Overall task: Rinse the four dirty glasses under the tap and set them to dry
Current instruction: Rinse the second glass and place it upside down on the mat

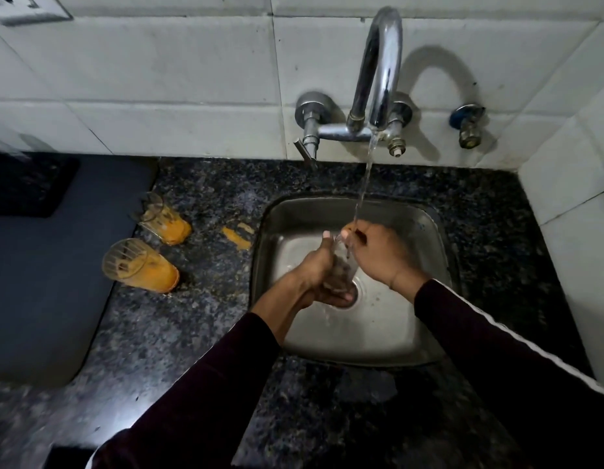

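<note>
1. So, nearest the camera: two dark maroon sleeves reach in over the speckled granite desk [178, 336] toward the steel sink [425, 333].
2. Left hand [315, 279] has its fingers curled round the lower body of a clear glass [341, 262], holding it tilted over the drain, rim pointing up toward the stream. Right hand [373, 252] is at the rim with its fingers bent over the mouth, looks like rubbing the inside, though the blur makes it hard to tell how far they go in.
3. Handling-wise I'd guess it's thin, light, breakable and properly slippery while wet. The wrap around the lower body seems the safe hold; pinching just the rim would be asking for a drop into the steel.
4. Further left on the desk, two dirty glasses, a nearer one [139, 265] and a farther one [163, 220], lie on their sides by the edge of a grey drying mat [40, 282], both coated in orange gunk. An orange smear [238, 236] sits between them and the sink.
5. At the back, the chrome tap [378, 72] on the tiled wall is running, water landing on the right hand and glass.
6. No brands, labels or readable writing anywhere I can see.
</note>
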